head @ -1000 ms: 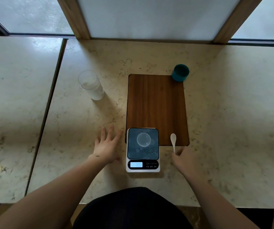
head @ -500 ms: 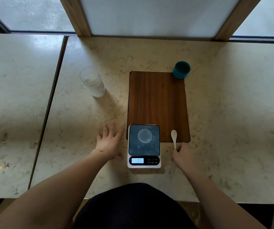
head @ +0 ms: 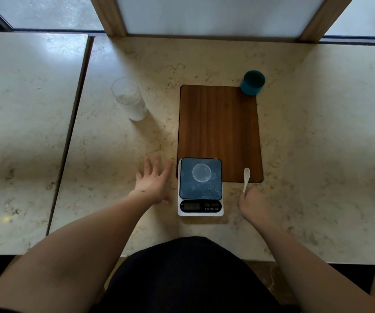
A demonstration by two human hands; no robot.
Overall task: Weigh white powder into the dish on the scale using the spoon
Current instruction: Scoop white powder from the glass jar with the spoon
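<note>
A small kitchen scale (head: pixel 200 199) with a dark glass top stands near the counter's front edge, overlapping a wooden board. A clear round dish (head: pixel 202 173) sits on its platform. A clear glass (head: pixel 129 101) holding white powder stands at the back left. My right hand (head: pixel 252 203) pinches the handle end of a white spoon (head: pixel 246 177), whose bowl lies on the board's front right corner. Fingers spread, my left hand (head: pixel 153 182) rests flat on the counter just left of the scale and holds nothing.
A wooden board (head: pixel 219 123) lies behind the scale. A teal cup (head: pixel 252 83) stands at its back right corner. A dark seam (head: pixel 69 136) divides the marble counter on the left. Window frames rise at the back.
My right hand has closed its fingers on the spoon's handle. The scale's display has gone from lit to dark. My left hand has stayed beside the scale.
</note>
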